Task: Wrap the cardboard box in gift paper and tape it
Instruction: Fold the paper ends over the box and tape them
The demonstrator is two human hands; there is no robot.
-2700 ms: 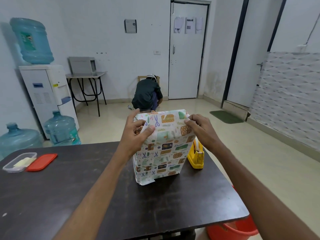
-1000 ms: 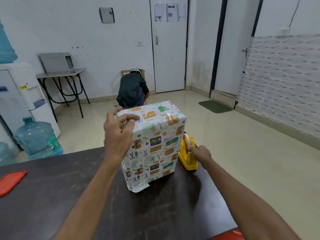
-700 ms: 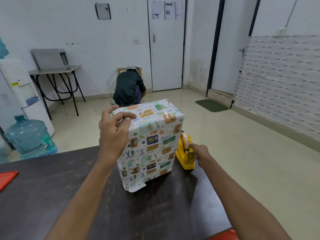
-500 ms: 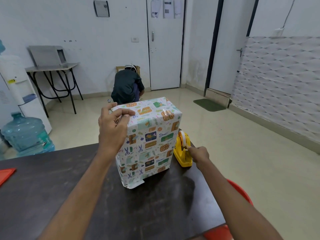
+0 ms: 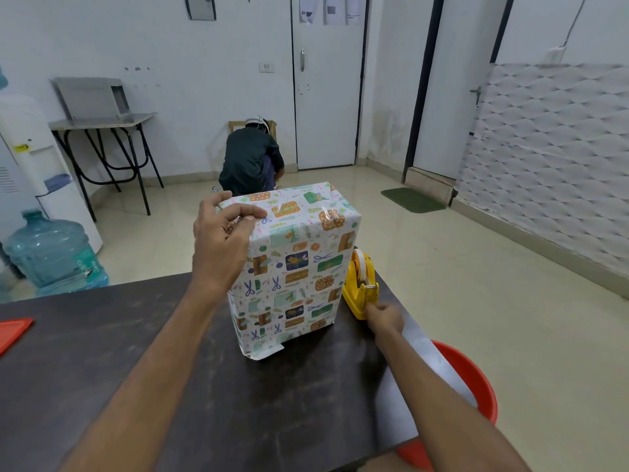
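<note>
The box (image 5: 292,267), covered in paper (image 5: 299,229), stands upright near the counter's (image 5: 136,369) far edge, toward its right end. A loose paper flap sticks out at the near bottom corner. The dispenser (image 5: 360,291) sits just beside the box on the right, close to the counter's right edge, leaving little room there. To the left of the box and in front of it the dark top lies open. A red lid (image 5: 13,332) lies well apart at the left edge. A red bucket (image 5: 469,373) stands on the floor below the right corner.

The left hand (image 5: 221,240) grips the box's top left corner, fingers curled over the edge and pinching the paper. The right hand (image 5: 384,316) is bunched in a pinch against the dispenser's near end, below the cutter. I cannot tell whether it holds tape.
</note>
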